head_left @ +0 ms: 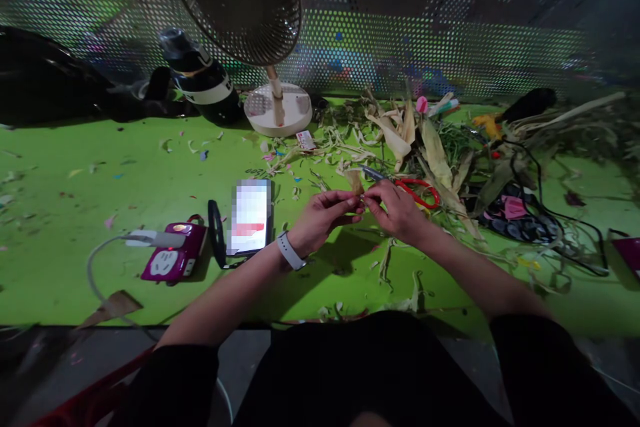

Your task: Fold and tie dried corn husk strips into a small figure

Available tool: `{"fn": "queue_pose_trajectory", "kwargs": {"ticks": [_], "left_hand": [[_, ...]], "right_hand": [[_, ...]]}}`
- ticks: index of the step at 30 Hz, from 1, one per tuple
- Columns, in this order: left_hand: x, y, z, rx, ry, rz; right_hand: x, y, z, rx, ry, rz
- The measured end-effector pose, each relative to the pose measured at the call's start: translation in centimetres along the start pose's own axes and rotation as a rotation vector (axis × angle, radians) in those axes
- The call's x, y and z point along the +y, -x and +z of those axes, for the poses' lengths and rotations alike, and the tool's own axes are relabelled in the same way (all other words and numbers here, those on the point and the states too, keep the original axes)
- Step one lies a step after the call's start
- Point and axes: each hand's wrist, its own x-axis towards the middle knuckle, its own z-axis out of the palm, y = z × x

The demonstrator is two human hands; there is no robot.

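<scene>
Near the middle of the green table (165, 193), my left hand (327, 213) and my right hand (395, 210) meet at the fingertips. Between them is a small tan piece of dried husk (355, 181), its frayed end pointing up. The fingers of my left hand pinch its lower end, and those of my right hand close on the same spot. Just beyond my right hand lie scissors with red handles (431, 195) and a grey pointed tool (373, 173), partly hidden by the fingers.
A lit phone (250, 217), a purple power bank (175, 255) with a cable, a fan (277, 110) and a dark bottle (210, 87) stand or lie left. Dried husks (435, 150), a black cord (540, 180) and a patterned dish (530, 230) lie right. A perforated screen (370, 47) stands behind.
</scene>
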Motion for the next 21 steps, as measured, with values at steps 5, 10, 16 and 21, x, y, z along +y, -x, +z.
{"fn": "queue_pose_trajectory", "kwargs": {"ticks": [5,10,16,21], "left_hand": [[-0.46,-0.23,-0.1,0.009,-0.001,-0.009],[-0.56,-0.3,0.06,0.0,-0.04,0.014],[-0.5,-0.26,0.15,-0.065,-0.088,0.052],[-0.85,-0.46,0.09,-0.034,-0.107,0.091]], "right_hand": [[-0.04,-0.03,-0.22,-0.087,-0.292,0.258],[-0.29,-0.28,-0.45,-0.099,-0.555,0.397],[-0.15,0.01,-0.15,-0.095,-0.601,0.43],[-0.15,0.04,0.0,-0.115,-0.642,0.436]]}}
